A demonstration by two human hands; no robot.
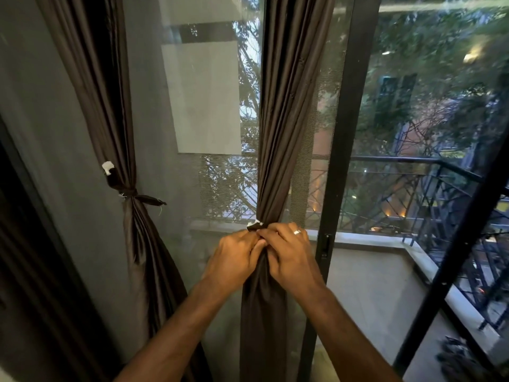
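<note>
A dark brown curtain (286,106) hangs gathered in front of the window, drawn in tight at waist height. A dark tie-back strip with a white end (254,225) circles it there. My left hand (234,257) and my right hand (289,252) meet at that spot, fingers curled and pinching the tie-back against the bunched cloth. A ring shows on my right hand. The fingertips and the knot itself are hidden behind the knuckles.
A second brown curtain (121,133) hangs at the left, bound by a knotted tie (132,193). A black sliding door frame (347,133) with a latch (325,244) stands just right of my hands. Beyond the glass are a balcony railing (413,188) and trees.
</note>
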